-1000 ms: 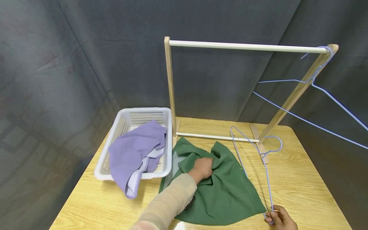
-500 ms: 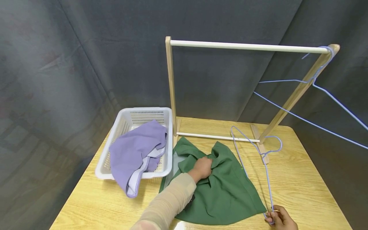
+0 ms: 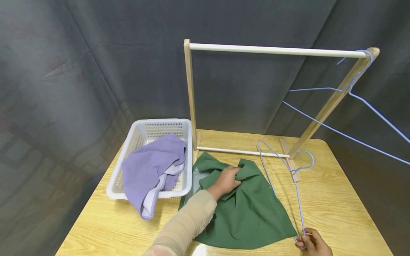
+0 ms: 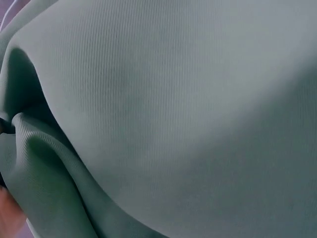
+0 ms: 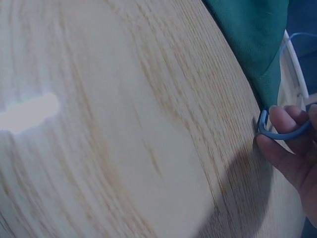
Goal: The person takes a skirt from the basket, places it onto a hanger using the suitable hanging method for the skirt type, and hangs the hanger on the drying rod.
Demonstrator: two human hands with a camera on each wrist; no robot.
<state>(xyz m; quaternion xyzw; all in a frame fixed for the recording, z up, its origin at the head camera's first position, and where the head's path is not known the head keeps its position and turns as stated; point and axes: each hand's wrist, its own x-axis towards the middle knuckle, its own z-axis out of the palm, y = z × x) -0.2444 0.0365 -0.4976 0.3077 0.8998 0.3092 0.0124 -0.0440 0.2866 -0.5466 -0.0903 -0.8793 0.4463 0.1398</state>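
A green garment [image 3: 253,213] lies spread and creased on the table, with a pale grey part showing at its left. My left hand [image 3: 226,180] grips a bunched fold near its upper middle. In the left wrist view green cloth [image 4: 173,114] takes up nearly everything, and a bit of the hand [image 4: 9,215] shows at the lower left edge. At the front right, my right hand [image 3: 314,243] pinches the lower corner of a light blue hanger [image 3: 299,202]. The garment's right edge overlaps the hanger. In the right wrist view thumb and fingers hold the hanger's bend [image 5: 280,135].
A white plastic basket [image 3: 112,179] stands at the left with a purple garment [image 3: 150,161] draped over its front rim. Behind is a wooden rack with a white top rod [image 3: 272,50]. Another blue hanger [image 3: 373,106] hangs at the rod's right end.
My left hand has shifted slightly away from me on the green garment, and the fold in its grip has changed shape. The right hand and hanger have stayed in place.
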